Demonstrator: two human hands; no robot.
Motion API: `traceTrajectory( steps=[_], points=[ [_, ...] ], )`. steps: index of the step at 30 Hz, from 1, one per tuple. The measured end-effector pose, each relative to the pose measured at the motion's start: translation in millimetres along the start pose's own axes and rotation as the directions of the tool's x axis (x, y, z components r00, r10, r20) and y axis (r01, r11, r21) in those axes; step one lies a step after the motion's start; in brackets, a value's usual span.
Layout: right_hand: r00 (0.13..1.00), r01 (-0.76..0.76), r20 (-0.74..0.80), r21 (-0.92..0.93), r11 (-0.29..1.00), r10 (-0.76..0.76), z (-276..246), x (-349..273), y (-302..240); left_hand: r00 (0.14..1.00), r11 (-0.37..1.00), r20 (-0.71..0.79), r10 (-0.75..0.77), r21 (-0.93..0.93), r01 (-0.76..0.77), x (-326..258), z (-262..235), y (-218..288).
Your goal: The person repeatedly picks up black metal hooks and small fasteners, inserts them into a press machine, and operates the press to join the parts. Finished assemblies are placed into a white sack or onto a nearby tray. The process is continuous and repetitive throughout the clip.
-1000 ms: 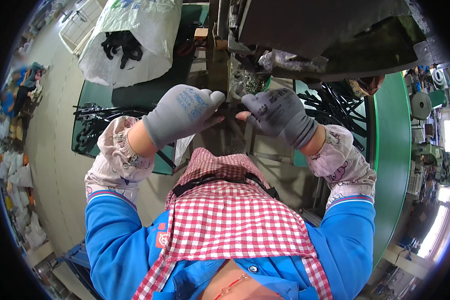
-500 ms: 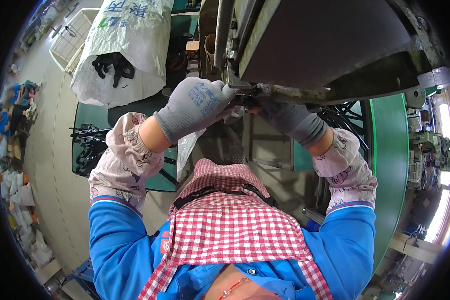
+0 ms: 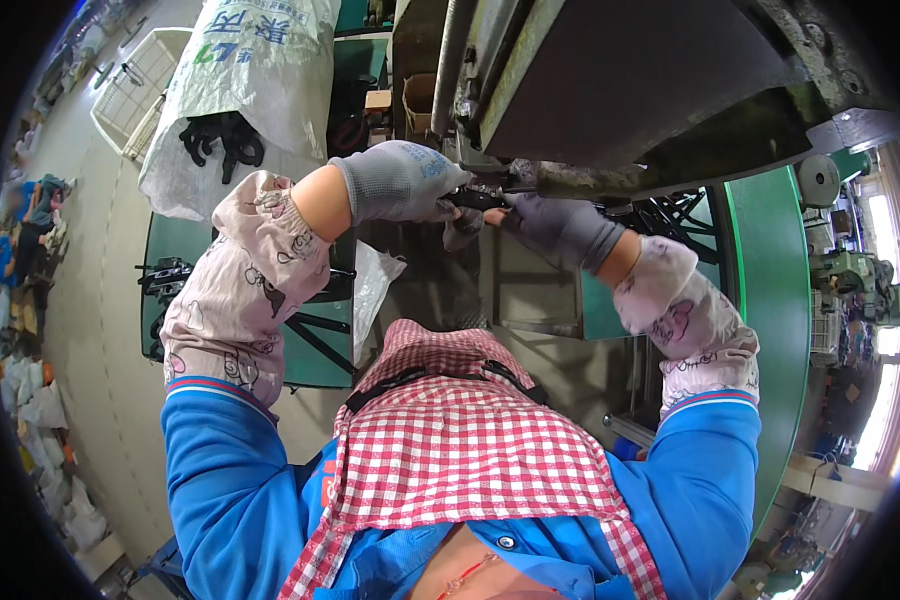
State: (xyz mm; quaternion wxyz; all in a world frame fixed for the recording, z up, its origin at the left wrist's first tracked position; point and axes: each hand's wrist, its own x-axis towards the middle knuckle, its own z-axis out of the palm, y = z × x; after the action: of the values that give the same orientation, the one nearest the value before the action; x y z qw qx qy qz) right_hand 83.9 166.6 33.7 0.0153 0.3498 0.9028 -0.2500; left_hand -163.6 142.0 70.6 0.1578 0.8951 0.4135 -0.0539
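Observation:
My left hand (image 3: 400, 182), in a grey knit glove with bare fingertips, is closed on the left end of a small black part (image 3: 478, 200). From the other side my right hand (image 3: 553, 228), gloved in grey too, pinches the same part's right end. The part looks like dark plastic or metal; its exact kind I cannot make out, since the fingers cover both ends. Both hands hold it right at the front of a machine head (image 3: 515, 175), just below its metal tooling. Whether the part touches the tooling I cannot tell.
The dark machine body (image 3: 650, 90) looms over my right hand. A white woven sack (image 3: 260, 90) with black parts (image 3: 222, 140) inside lies at the far left. Black frame pieces (image 3: 320, 325) rest on the left green table (image 3: 175, 240); a green bench (image 3: 770, 300) runs along the right.
Both hands have drawn slightly apart and turned, so the black part now shows between them. My left wrist has risen. The view has shifted a little.

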Motion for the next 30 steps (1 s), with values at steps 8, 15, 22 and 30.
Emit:
traceTrajectory(
  steps=[8,15,22,30],
  points=[
    [0.994,0.001,-0.108,-0.105,0.994,-0.012,-3,-16,-21,0.920,0.957,-0.390,-0.049,0.245,0.155,-14,13,27],
    [0.989,0.050,-0.131,-0.087,0.995,-0.061,4,-16,-22,0.816,0.947,-0.577,-0.021,0.251,0.202,-16,23,33],
    [0.992,0.069,-0.096,-0.094,0.993,-0.078,-5,-13,-27,0.487,0.221,-0.394,-0.780,-0.900,-0.375,-8,150,125],
    [0.948,0.203,-0.229,-0.099,0.974,-0.221,11,-13,-12,0.986,-0.474,-0.134,-0.101,-0.865,-0.166,47,103,203]
  ],
)
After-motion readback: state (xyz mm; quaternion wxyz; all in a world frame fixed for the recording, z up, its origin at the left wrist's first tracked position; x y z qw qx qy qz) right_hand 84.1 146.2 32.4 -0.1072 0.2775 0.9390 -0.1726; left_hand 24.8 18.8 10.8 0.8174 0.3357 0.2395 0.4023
